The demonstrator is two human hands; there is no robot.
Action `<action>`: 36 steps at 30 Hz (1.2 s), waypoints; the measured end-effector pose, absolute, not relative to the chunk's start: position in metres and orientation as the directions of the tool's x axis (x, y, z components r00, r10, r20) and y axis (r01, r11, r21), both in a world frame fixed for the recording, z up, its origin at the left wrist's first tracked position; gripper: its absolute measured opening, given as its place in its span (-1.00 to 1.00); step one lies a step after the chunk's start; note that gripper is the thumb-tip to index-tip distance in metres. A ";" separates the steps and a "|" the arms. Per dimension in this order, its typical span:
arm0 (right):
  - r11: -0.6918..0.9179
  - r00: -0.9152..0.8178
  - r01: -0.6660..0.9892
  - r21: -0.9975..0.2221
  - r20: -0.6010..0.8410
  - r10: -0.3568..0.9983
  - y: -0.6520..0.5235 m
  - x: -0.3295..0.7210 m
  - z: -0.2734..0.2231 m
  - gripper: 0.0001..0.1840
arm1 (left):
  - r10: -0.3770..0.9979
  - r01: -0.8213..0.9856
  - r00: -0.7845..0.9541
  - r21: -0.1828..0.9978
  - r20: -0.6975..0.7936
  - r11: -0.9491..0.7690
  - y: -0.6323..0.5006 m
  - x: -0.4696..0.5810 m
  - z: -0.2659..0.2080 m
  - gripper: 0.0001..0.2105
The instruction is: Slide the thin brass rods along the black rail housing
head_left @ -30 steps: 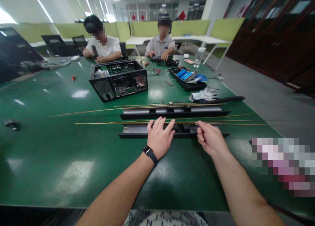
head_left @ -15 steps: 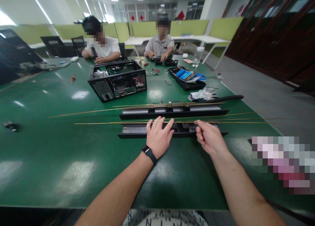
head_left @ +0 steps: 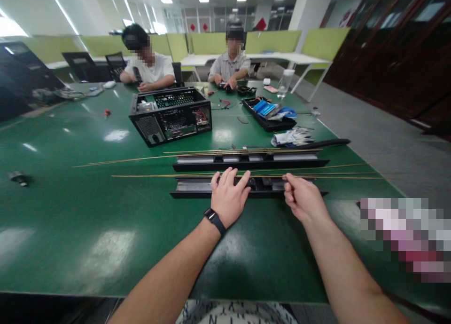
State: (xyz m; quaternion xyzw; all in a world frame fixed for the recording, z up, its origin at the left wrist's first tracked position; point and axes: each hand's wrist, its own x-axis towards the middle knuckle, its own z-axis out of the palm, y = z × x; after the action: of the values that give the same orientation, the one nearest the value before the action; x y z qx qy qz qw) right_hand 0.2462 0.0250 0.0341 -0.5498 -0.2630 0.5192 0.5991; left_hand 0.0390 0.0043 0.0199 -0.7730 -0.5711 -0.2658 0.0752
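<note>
My left hand lies palm down with its fingers apart on the nearer long black channel, hiding part of its middle. Right of it, my right hand is closed in a pinch on a thin brass-coloured rod above the same channel. Several such rods run lengthwise along the channel and stick out past both ends. Parallel behind it sits a second black channel, with more thin rods across its far edge. Both channels have silvery strips and dark blocks inside.
An open computer case stands behind the channels. A black tray with blue pieces, white gloves and a clear bottle are at the far right. Two people sit across the green table. A small dark part lies left.
My right hand has shifted slightly right, and the left tip of a rod has moved right with it. My left hand keeps its place on the channel.
</note>
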 end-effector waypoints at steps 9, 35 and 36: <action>-0.139 0.334 -0.332 -0.933 -0.255 0.907 0.027 0.249 0.030 -0.74 | 0.844 0.921 0.208 0.193 0.494 -0.339 0.005 0.039 0.020 -0.62; -0.141 0.332 -0.350 -0.926 -0.263 0.906 0.028 0.249 0.032 -0.78 | 0.845 0.920 0.212 0.191 0.491 -0.342 0.004 0.039 0.020 -0.61; -0.142 0.336 -0.348 -0.927 -0.265 0.904 0.028 0.249 0.032 -0.77 | 0.845 0.920 0.211 0.191 0.492 -0.341 0.004 0.039 0.020 -0.61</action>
State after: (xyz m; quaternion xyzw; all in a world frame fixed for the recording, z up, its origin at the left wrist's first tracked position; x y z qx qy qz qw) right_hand 0.2491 0.0279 0.0319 -0.5504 -0.2527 0.5178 0.6043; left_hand 0.0386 0.0039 0.0204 -0.7749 -0.5695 -0.2649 0.0712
